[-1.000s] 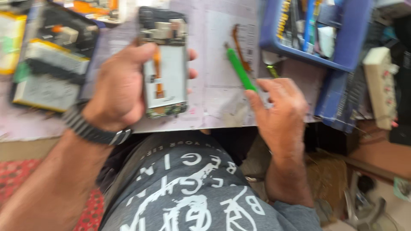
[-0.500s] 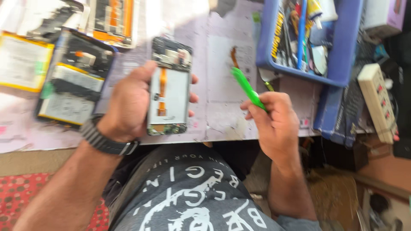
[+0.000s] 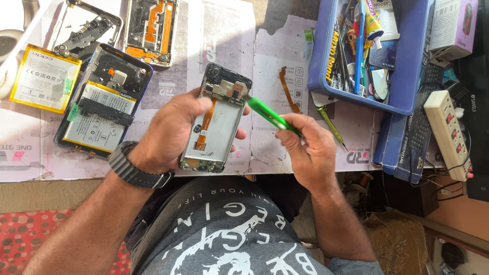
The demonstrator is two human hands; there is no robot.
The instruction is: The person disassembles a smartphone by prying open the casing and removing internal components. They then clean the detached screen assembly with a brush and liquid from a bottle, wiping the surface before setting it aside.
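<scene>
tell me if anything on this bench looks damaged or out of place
The paper mat is torn ragged along its top edge, and a loose orange flex cable lies bare on it. The opened phone in the left hand has no back cover, and the right hand holds a green tool to it.

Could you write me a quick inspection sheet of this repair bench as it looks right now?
Surface: work mat, pale, printed, worn at the edges.
Job's things: opened phone with back removed, orange ribbon showing; green tool, tip at the phone's top corner.
Clutter: second opened phone, loose yellow battery, phone frame, blue tray full of tools.
Grippers: left hand grips the phone; right hand holds the tool.
Cables: power strip with lead.
Surroundings: red dotted cloth.
</scene>
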